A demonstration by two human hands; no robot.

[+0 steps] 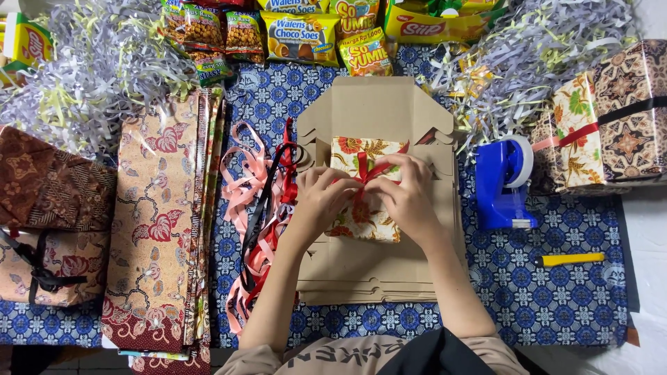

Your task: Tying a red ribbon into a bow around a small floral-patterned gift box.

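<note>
A table covered with a blue patterned cloth (556, 292) fills the view from above. At its middle lies a stack of flat brown cardboard box blanks (375, 264), and everything else is placed from that stack.

Left of the stack is a long pile of folded floral wrapping sheets (156, 222), running away from the person. Further left are two wrapped parcels tied with dark ribbon (48, 222). Between the sheets and the stack lies a loose tangle of pink, red and black ribbons (260, 208). Beyond the stack, heaps of shredded pale paper (104, 69) sit either side of a row of snack packets (299, 35). Right of the stack, close by, stands a blue tape dispenser (504, 184); further right are more wrapped boxes (618, 132). A yellow cutter (573, 260) lies right of the stack, nearer the person.

On top of the stack sits a small floral-wrapped parcel (365, 215), its long axis running away from the person, tilted slightly. A red ribbon (368, 170) crosses it.

Both hands rest on the parcel, meeting over its middle. The left hand (323, 198) has its fingers curled closed, pinching the ribbon. The right hand (406, 194) is likewise closed around the ribbon at the crossing point. Neither is nearer; they touch.

Bare cardboard lies on all sides of the parcel, with most open room toward the person.
</note>
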